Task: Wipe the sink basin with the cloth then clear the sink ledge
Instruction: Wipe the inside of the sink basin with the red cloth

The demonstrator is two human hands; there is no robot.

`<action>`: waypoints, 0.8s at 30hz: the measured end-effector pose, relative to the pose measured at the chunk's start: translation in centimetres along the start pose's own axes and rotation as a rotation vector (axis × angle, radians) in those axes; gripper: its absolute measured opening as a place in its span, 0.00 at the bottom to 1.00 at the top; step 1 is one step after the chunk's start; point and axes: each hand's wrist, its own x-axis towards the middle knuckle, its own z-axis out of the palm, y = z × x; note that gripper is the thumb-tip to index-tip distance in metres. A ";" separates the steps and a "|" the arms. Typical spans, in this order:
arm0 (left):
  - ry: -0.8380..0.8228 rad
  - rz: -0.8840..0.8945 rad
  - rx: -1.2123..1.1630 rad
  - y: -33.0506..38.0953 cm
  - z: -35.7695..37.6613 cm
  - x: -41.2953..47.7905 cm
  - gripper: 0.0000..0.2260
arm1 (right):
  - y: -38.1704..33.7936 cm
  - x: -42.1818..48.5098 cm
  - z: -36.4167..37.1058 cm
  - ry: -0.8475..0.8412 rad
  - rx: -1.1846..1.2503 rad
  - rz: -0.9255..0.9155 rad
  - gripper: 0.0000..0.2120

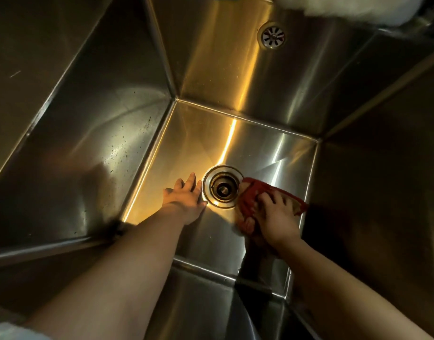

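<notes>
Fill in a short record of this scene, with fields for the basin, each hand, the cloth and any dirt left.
Setting: stainless steel sink basin, seen from above
Left hand: flat on the basin floor, left of the round metal drain
Right hand: holds the bunched red cloth against the floor, right of the drain
Dirt: dark specks on the left wall
Back wall: round slotted overflow grille

Dim overall, warm yellow cast. Strong glare streaks on sink floor (235, 143) and back wall (223, 69); right wall (382, 192) near black. Centre sharp. Wide-angle view bends edges outward. White object (346, 6) at top blurred, overexposed.
</notes>
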 end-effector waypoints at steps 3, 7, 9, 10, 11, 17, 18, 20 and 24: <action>0.037 0.028 0.022 0.3 0.0 0.1 0.30 | -1.2 0.4 -0.3 0.062 -0.013 0.145 0.23; 0.085 0.127 -0.021 2.0 -0.4 0.5 0.29 | -1.2 0.3 0.2 -0.065 -0.085 -0.096 0.33; 0.081 0.157 -0.034 2.9 -0.3 0.6 0.29 | -0.1 0.3 0.0 -0.145 -0.080 -0.159 0.34; 0.070 0.169 -0.024 3.3 -0.2 0.7 0.28 | 0.4 0.4 -0.2 -0.173 -0.086 -0.171 0.35; 0.053 0.176 -0.012 3.6 0.0 0.7 0.28 | 0.8 0.2 -0.4 -0.193 -0.098 -0.173 0.37; 0.017 0.170 0.030 3.6 0.7 0.5 0.27 | 0.5 -1.5 -0.2 -0.237 -0.066 -0.045 0.40; 0.013 0.170 0.039 3.5 0.7 0.5 0.27 | 0.3 -1.7 -0.1 -0.264 -0.078 -0.036 0.41; 0.003 0.170 0.052 3.4 0.6 0.6 0.27 | 0.0 -2.1 -0.2 -0.318 -0.117 -0.027 0.43; -0.003 0.165 0.052 3.7 0.5 0.5 0.27 | -0.8 -2.9 0.1 -0.305 -0.119 0.020 0.42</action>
